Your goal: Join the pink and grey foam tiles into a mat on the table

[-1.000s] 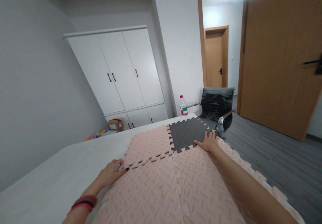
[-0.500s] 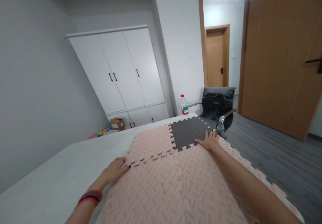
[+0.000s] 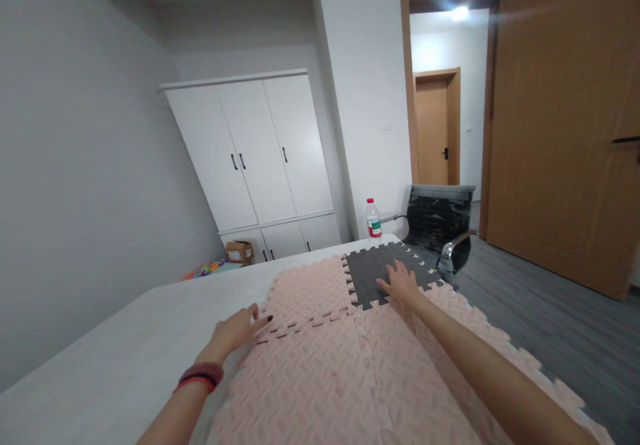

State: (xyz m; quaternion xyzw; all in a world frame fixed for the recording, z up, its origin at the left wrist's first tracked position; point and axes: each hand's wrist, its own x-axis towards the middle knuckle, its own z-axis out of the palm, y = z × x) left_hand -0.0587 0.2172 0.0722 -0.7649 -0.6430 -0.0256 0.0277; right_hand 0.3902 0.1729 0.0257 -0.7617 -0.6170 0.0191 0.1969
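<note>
1. The white table (image 3: 100, 358) fills the lower left of the view and bears everything else; its bare top runs from about 7 o'clock up toward the centre.
2. The pink foam mats (image 3: 350, 378) are the largest thing on it: pale salmon tiles with a pressed herringbone texture and toothed, jigsaw-style edges. They are locked together in a sheet that spreads from the centre down to 5 o'clock, and their right-hand teeth overhang the table edge.
3. One further pink tile (image 3: 310, 291) lies at 12 o'clock of that sheet. A thin zigzag seam shows along its near side, so it is only loosely meshed there.
4. The grey foam mat (image 3: 367, 271) is a single dark charcoal tile with the same toothed edge. It sits at the far right corner of the table, at 3 o'clock of the further pink tile and joined to it.
5. The right hand (image 3: 400, 283) lies flat, palm down with fingers spread, on the near part of the grey mat where it meets the pink ones.
6. The left hand (image 3: 239, 328) rests palm down with fingers loosely extended. Its dark-nailed tips touch the seam at the left edge of the pink mats, and it holds nothing. A red and dark wristband (image 3: 200, 375) is on that wrist.
7. A water bottle (image 3: 373, 219) with a red cap stands at 12 o'clock of the grey mat, near the table's far edge.
</note>
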